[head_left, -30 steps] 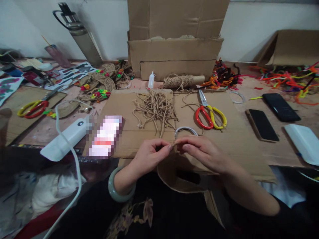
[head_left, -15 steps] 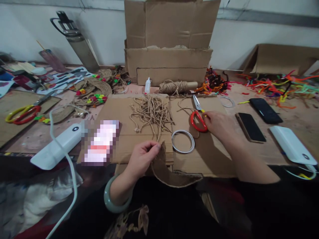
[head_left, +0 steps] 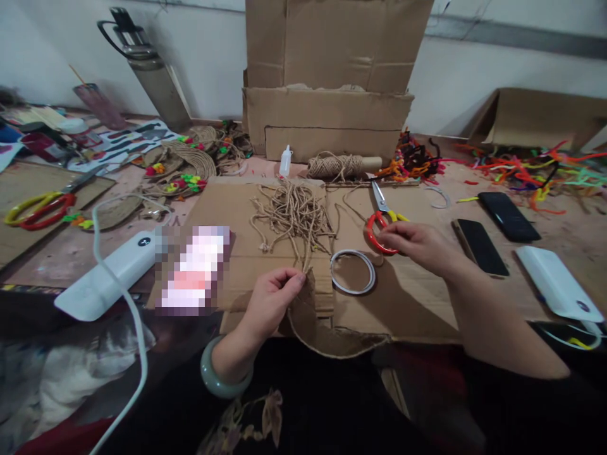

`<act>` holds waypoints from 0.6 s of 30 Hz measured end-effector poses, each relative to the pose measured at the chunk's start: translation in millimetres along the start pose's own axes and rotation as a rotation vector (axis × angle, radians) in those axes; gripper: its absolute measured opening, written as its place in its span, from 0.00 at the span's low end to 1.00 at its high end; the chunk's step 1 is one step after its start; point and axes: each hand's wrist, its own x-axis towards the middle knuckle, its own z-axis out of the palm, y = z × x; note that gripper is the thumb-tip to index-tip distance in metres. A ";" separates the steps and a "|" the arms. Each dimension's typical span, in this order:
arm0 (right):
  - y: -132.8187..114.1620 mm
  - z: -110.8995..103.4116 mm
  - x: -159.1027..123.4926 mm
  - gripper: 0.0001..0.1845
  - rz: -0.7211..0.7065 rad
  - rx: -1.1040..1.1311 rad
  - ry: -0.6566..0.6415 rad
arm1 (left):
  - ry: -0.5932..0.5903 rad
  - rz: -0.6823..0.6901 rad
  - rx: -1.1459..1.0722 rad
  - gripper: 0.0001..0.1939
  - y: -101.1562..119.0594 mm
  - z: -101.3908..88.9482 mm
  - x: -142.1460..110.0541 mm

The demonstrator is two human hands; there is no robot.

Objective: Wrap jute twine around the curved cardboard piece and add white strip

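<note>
My left hand [head_left: 271, 299] is closed in a pinch at the near end of a bundle of cut jute strings [head_left: 290, 213] lying on a cardboard sheet [head_left: 227, 208]. My right hand [head_left: 420, 245] grips the handles of red-and-yellow scissors [head_left: 379, 218], whose blades point away from me. A white ring [head_left: 353, 271] lies flat on the cardboard between both hands. Just below my left hand sits a curved cardboard offcut [head_left: 327, 335]. A pale green bangle [head_left: 219, 378] circles my left wrist.
Behind the strings lie a jute spool [head_left: 337, 166] and a small glue bottle [head_left: 285, 162], before a cardboard box [head_left: 327, 123]. Two dark phones [head_left: 481, 246] and a white device [head_left: 554, 281] sit right; pipe cleaners [head_left: 531, 167] beyond. A white glue gun [head_left: 107, 275] lies left.
My hands were together pinching a string near the ring. The right hand reached right to the scissors and now grips their handles, lifted slightly; the left stays pinched at the strings.
</note>
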 end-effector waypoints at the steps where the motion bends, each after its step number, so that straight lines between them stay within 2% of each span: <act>1: -1.2 0.7 -1.9 0.17 -0.047 0.086 -0.017 | -0.006 -0.001 0.007 0.15 -0.6 -0.3 0.3; 3: -3.3 3.0 -4.1 0.15 -0.097 0.167 -0.025 | -0.014 0.002 0.020 0.15 -2.0 -0.9 1.0; 6: -8.6 8.9 -7.1 0.15 -0.143 0.151 -0.092 | -0.021 0.011 0.032 0.15 -3.7 -1.8 1.6; 9: -18.5 16.3 -13.4 0.22 -0.210 0.222 -0.218 | -0.030 0.010 0.042 0.15 -4.6 -2.8 1.5; 11: -24.8 19.2 -16.6 0.26 -0.259 0.266 -0.248 | -0.029 0.004 0.040 0.15 -4.5 -3.3 1.3; 14: -26.5 16.8 -14.3 0.24 -0.252 0.082 -0.157 | -0.028 0.005 0.031 0.15 -3.8 -3.5 1.2; 16: -20.2 12.4 -7.9 0.20 -0.123 -0.201 -0.010 | -0.024 0.009 0.022 0.15 -3.6 -3.4 1.4; 18: -9.2 9.4 0.5 0.23 0.072 -0.472 0.115 | -0.015 0.009 0.006 0.15 -3.7 -3.1 1.9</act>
